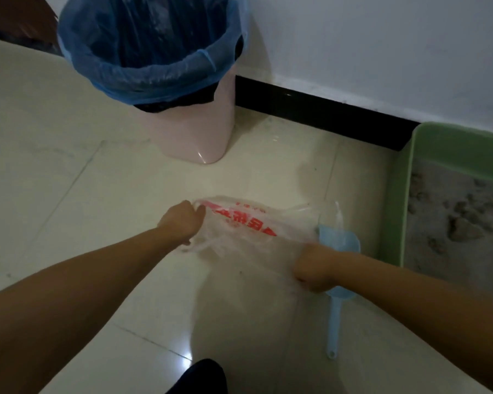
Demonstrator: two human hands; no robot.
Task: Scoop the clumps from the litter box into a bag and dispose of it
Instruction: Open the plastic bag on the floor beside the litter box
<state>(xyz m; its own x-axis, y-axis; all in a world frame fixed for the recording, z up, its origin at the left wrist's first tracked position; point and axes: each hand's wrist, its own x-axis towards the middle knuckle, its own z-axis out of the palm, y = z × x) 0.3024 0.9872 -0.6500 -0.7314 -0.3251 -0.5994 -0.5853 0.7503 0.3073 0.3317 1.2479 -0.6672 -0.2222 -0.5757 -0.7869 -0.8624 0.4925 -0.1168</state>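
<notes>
A clear plastic bag (251, 226) with red print is stretched low over the tiled floor between both hands. My left hand (184, 220) grips its left edge. My right hand (313, 267) grips its right edge, fingers curled. A light blue litter scoop (335, 308) lies on the floor beneath my right hand, its handle pointing toward me and its bowl partly hidden by the bag and the hand. The green litter box (396, 200) sits at the right against the wall, holding grey litter with brownish clumps (464, 228).
A pink bin (194, 132) lined with a blue bag (143, 78) stands at the back left near the wall. A black skirting board (319, 112) runs along the white wall. A dark shape, perhaps my foot (202, 376), shows at the bottom edge.
</notes>
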